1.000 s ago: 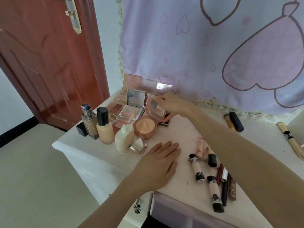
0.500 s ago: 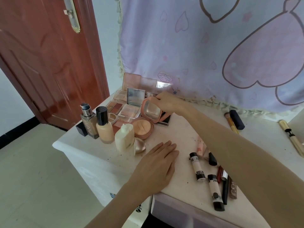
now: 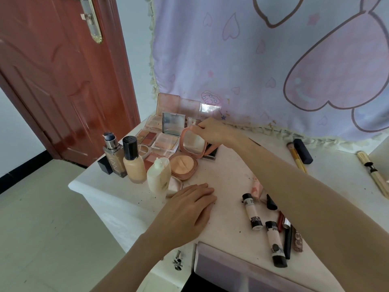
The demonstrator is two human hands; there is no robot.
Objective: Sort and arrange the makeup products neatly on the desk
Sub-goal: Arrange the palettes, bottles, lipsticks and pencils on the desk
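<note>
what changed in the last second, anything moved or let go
The open pink compact has slid a little left, toward the palettes and behind the cream bottle; the right hand still pinches its mirror lid. The left hand stays flat on the desk; the tubes are unmoved.

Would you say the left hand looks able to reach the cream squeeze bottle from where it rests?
Probably yes. The left hand lies flat on the desk just beside the cream bottle, with nothing between them; only the small compact sits close by.
</note>
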